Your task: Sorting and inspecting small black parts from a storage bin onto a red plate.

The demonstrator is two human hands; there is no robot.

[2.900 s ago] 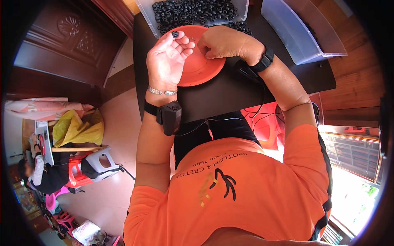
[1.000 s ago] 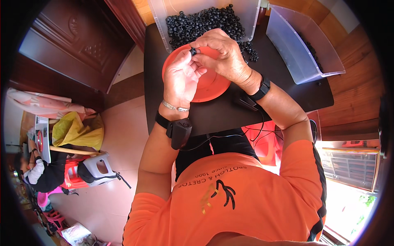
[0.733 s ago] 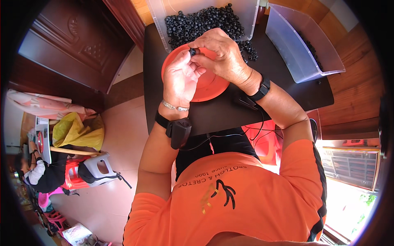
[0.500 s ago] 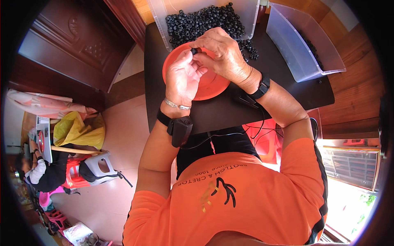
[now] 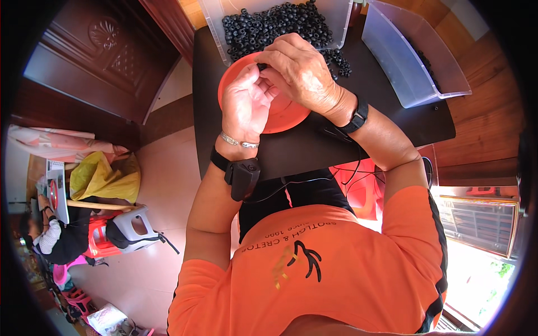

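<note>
- Left hand (image 5: 246, 103) sits over the orange dish (image 5: 283, 115), fingers curled, thumb and fingertips pinching a small black ring (image 5: 261, 66) up by the dish's far rim.
- Right hand (image 5: 300, 73) is right against it, fingers bent down onto that same ring, so both hands grip it together.
- Dish rests on the black table (image 5: 314, 148), just in front of a clear bin (image 5: 336, 14) full of black rings (image 5: 269, 28).
- A few loose rings (image 5: 339, 60) lie on the table beside the right hand.
- Second clear bin (image 5: 403, 56) stands off to the right, tilted.
</note>
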